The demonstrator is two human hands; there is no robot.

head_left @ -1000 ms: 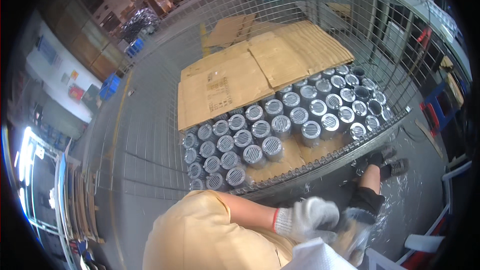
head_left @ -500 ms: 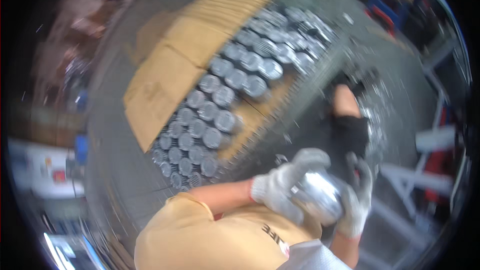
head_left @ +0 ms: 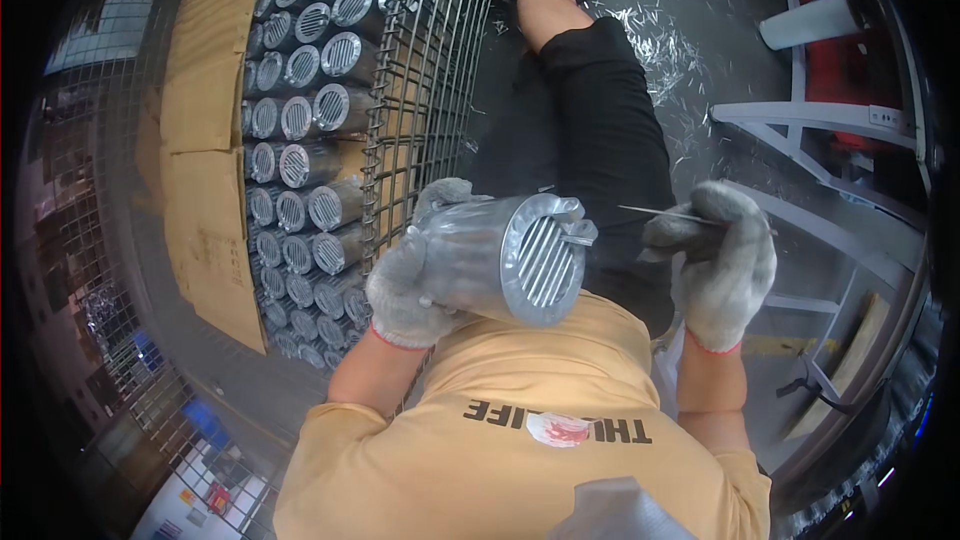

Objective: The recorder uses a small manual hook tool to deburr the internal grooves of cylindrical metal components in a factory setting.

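Observation:
My gloved left hand [head_left: 405, 285] grips a shiny metal cylinder [head_left: 465, 245] from its left side. The cylinder lies on its side in front of my chest, its flanged end turned to the right. Parallel slots cross that end, and small lugs stick out at its rim. Further right, my gloved right hand [head_left: 730, 260] is closed around a thin pointed metal tool [head_left: 648, 210]. Its tip points left toward the cylinder's slotted end, with a gap between them. The rest of the tool is hidden in the fingers.
On the left, a wire mesh cage [head_left: 400, 80] holds several rows of similar slotted cylinders [head_left: 297, 165], with cardboard [head_left: 205, 180] along its far side. Metal shavings [head_left: 655, 55] litter the floor beyond my legs. Grey metal frame bars [head_left: 800, 118] stand at the right, near a white roll [head_left: 810, 22].
The view has turned and sharpened. Both hands were at the cylinder before; now only my left holds it, and my right is apart, with the thin tool showing.

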